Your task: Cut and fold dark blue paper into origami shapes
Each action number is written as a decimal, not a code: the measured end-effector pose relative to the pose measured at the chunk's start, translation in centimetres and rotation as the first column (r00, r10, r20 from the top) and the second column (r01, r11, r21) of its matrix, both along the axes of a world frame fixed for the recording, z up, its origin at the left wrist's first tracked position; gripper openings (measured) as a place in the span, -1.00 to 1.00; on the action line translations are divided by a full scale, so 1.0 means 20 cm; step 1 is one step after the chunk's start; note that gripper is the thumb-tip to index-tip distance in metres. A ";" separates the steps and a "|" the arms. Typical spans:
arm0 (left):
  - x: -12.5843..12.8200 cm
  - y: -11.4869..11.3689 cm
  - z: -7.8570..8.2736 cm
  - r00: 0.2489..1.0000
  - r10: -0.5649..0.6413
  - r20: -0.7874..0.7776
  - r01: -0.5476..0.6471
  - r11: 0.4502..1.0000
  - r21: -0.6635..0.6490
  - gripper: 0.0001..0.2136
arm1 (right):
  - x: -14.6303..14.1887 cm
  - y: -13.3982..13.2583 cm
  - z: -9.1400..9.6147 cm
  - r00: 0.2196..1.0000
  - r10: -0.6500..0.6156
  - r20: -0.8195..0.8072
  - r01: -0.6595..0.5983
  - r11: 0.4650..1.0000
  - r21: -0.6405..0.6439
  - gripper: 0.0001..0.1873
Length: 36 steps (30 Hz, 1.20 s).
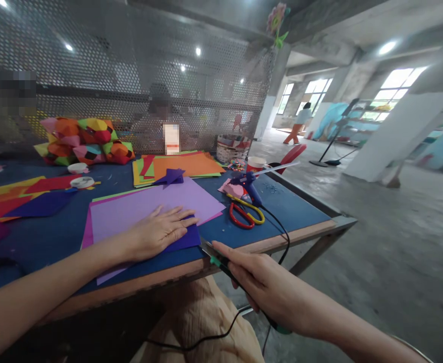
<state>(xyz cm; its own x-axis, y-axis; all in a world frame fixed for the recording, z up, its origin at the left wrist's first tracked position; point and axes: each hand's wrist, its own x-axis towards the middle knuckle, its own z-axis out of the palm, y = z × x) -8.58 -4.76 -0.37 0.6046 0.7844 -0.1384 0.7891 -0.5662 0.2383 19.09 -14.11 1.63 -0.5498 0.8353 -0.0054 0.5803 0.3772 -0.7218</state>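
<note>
My left hand [163, 233] lies flat with its fingers stretched out, pressing on a dark purple sheet [185, 239] that rests over lilac paper [125, 218]. A magenta sheet shows at the lilac paper's edges. In my right hand [257, 275] is a utility knife [221, 263] with a green slider. Its blade points toward the corner of the dark purple sheet, close to the table's front edge; whether it touches the paper I cannot tell. A small dark purple folded piece [172, 176] sits on the far part of the lilac paper.
Scissors [246, 212] with red and yellow handles and a blue glue gun [251, 187] lie to the right. Behind are orange paper [187, 165] and a woven basket [232, 148]. Folded paper shapes [87, 141] stand at the left, before a perforated metal screen [206, 96].
</note>
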 end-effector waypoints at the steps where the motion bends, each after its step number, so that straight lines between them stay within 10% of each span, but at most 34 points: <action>1: 0.00 -0.01 -0.01 1.000 0.023 0.004 -0.023 0.999 0.022 -0.48 | 0.00 0.01 0.01 0.999 0.000 0.033 0.000 1.000 0.013 -0.41; 13: -0.07 0.09 0.02 0.978 -0.194 0.080 0.195 0.981 -0.011 -0.43 | 0.02 0.06 0.04 0.991 0.072 0.112 -0.081 0.994 0.078 -0.43; 36: -0.05 0.08 0.01 0.983 -0.178 0.041 0.180 0.982 -0.050 -0.48 | 0.00 0.00 0.04 0.996 0.025 0.083 -0.026 1.000 0.012 -0.43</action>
